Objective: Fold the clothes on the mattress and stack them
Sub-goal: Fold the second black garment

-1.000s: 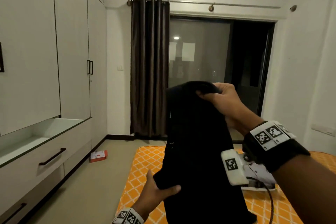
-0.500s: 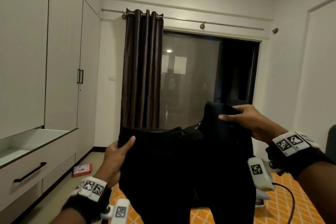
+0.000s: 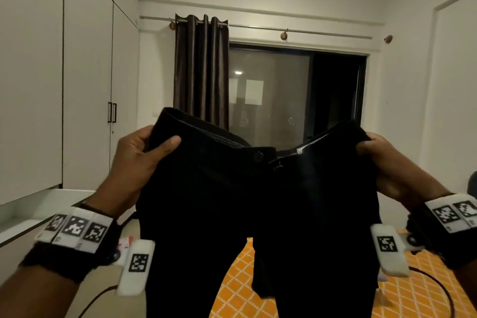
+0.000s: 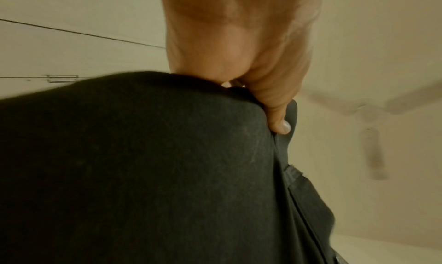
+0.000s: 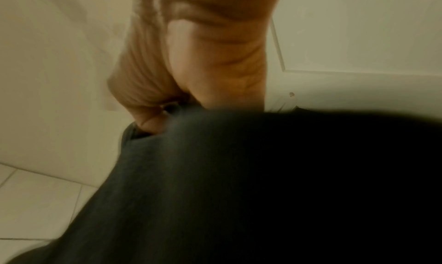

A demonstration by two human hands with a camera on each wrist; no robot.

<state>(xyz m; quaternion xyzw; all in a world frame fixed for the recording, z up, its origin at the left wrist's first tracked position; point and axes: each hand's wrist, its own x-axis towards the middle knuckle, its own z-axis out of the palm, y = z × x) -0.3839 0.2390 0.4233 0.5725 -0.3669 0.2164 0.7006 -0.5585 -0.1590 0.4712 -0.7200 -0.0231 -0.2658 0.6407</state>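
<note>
The left hand pinches one end of the waistband of the black trousers, thumb flat across the matte woven cloth. The right hand grips the other end, fingers curled behind. The legs hang above the orange, diamond-patterned mattress.

Black wristbands bear white tags with black square codes.

White wardrobe doors with black handles line the left wall. A brown curtain hangs from a rod beside a dark sliding window. A ceiling fan shows, blurred, in the left wrist view.
</note>
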